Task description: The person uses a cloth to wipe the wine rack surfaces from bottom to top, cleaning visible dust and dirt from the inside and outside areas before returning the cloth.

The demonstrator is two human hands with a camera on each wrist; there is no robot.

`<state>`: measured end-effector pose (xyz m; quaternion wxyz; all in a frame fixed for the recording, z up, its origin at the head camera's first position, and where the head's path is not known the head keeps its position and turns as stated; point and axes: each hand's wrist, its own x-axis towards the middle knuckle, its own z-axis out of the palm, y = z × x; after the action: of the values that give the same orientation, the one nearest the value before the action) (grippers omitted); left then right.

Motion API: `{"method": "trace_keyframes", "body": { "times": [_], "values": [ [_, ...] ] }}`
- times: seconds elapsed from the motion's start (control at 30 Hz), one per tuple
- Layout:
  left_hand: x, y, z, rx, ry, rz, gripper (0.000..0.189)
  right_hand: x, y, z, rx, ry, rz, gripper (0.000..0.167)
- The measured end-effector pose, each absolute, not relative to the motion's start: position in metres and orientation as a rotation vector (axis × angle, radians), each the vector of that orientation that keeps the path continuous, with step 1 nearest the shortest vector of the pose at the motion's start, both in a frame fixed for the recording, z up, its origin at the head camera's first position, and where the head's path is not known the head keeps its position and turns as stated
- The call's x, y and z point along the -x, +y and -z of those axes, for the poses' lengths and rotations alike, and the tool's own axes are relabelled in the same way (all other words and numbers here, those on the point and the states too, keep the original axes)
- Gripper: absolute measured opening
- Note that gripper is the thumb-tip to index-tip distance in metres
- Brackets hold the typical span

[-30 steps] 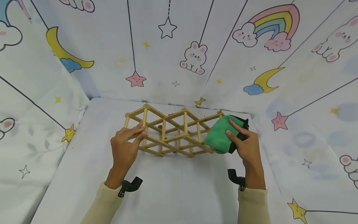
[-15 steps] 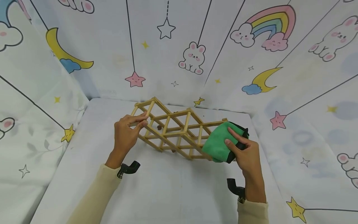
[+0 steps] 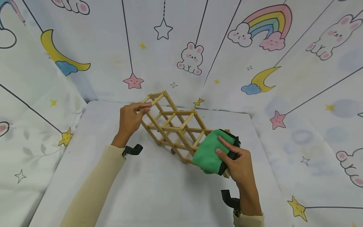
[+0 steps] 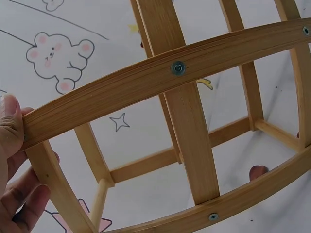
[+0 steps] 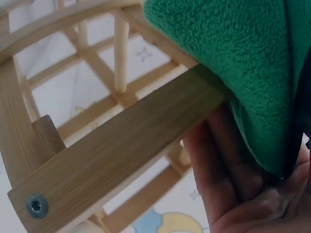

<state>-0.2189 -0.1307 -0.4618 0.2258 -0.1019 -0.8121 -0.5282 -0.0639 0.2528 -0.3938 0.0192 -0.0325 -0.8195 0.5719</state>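
A folding wooden lattice rack [image 3: 181, 129] of slats, round dowels and screws is held up at a slant, its left end higher than its right. My left hand [image 3: 131, 118] pinches the upper left end; in the left wrist view its thumb and fingers [image 4: 8, 127] hold a slat's end. My right hand [image 3: 239, 165] holds a folded green cloth [image 3: 210, 153] with black edging against the rack's right end. In the right wrist view, the fuzzy cloth [image 5: 228, 43] covers a slat's end [image 5: 121, 145], with fingers beneath. The cloth hides that corner in the head view.
Under the rack lies a white covered tabletop [image 3: 158, 192]. A small brown object [image 3: 172, 151] shows beneath the rack; its kind is unclear. White printed sheeting [image 3: 113, 47] rises behind and at both sides. A black curved mount [image 3: 134, 149] sits at each wrist.
My left hand has risen and moved right, lifting the rack's left end. My right hand, still with the cloth, has come lower and slightly left, so the rack slants more.
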Motion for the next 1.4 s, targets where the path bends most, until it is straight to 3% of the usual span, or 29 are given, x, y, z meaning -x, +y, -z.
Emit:
{"method": "trace_keyframes", "body": {
  "times": [0.2, 0.37, 0.5, 0.63, 0.93, 1.4],
  "values": [
    [0.223, -0.123, 0.463, 0.245, -2.252, 1.393, 0.030, 0.055, 0.246, 0.384, 0.169, -2.550, -1.734, 0.044],
    [0.191, -0.102, 0.459, 0.236, -2.182, 1.188, 0.048, 0.054, 0.261, 0.361, 0.243, -2.389, -1.704, 0.043],
    [0.163, -0.070, 0.449, 0.415, -2.140, 1.099, 0.044, 0.083, 0.289, 0.362, 0.113, -2.324, -1.816, 0.047],
    [0.152, -0.041, 0.446, 0.541, -2.212, 1.080, 0.038, 0.117, 0.311, 0.390, 0.044, -2.415, -1.888, 0.052],
    [0.158, -0.030, 0.444, 0.590, -2.289, 1.129, 0.022, 0.125, 0.314, 0.411, 0.100, -2.422, -1.902, 0.052],
    [0.190, -0.035, 0.439, 0.538, -2.368, 1.294, 0.015, 0.088, 0.295, 0.399, 0.158, -2.487, -1.798, 0.050]
  ]
}}
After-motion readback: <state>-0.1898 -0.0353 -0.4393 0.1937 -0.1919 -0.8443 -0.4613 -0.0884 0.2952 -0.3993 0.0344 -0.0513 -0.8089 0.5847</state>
